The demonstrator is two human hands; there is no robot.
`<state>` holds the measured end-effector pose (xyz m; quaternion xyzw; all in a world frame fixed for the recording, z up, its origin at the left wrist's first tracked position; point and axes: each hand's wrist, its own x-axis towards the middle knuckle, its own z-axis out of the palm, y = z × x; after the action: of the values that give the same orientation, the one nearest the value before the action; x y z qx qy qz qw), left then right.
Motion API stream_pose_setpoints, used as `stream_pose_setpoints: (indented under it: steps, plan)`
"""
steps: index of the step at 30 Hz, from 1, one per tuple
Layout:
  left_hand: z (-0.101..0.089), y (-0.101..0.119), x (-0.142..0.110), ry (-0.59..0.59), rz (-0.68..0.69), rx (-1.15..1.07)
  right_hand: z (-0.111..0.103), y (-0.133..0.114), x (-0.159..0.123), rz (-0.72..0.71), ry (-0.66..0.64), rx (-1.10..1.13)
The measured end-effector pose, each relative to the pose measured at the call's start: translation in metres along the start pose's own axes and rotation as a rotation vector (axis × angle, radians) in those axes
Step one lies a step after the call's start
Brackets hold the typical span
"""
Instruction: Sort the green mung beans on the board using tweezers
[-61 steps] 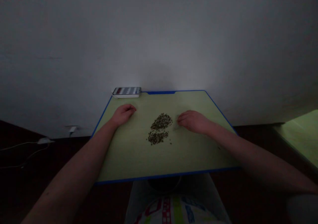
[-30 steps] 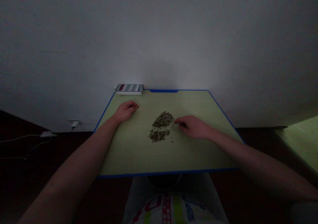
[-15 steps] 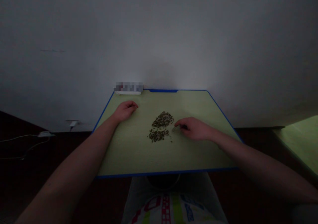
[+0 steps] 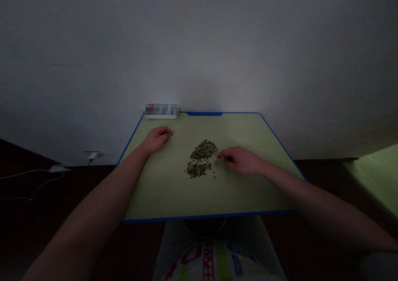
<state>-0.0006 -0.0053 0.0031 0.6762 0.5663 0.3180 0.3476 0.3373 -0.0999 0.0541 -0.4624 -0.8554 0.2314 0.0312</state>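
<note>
On the pale, blue-edged table (image 4: 161,189) lie two neighbouring heaps of small brown seed-like grains; the far heap (image 4: 203,150) has paler bits among it, and the near heap (image 4: 197,170) is smaller. My right hand (image 4: 239,160) is just right of the heaps, its thumb and fingers pinched on thin pale tweezers (image 4: 218,162). Their tips point down at the right side of the heaps; whether they touch a grain is too small to tell. My left hand (image 4: 158,139) rests on the table at the far left, fingers curled together, nothing visible in them.
A white power strip-like box (image 4: 161,116), partly blurred out, stands at the table's back left corner against the wall (image 4: 199,44). A plug (image 4: 92,155) sits in the wall at left, with an adapter and cables (image 4: 57,169) below. A few stray grains lie right of the near heap.
My right hand has shifted very slightly left and away from me, with the tweezers tilted a little differently. My left hand and the heaps look the same.
</note>
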Motion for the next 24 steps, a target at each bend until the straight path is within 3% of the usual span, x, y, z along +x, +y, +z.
stream_pose_setpoints:
  steps: [10,24]
  plan:
    - [-0.001,-0.004,0.002,-0.009,0.031,0.034,0.017,-0.007,-0.031,0.064,0.055,0.045]
    - [-0.001,-0.005,0.002,0.014,0.049,0.052,0.023,-0.030,-0.012,-0.008,0.014,0.041]
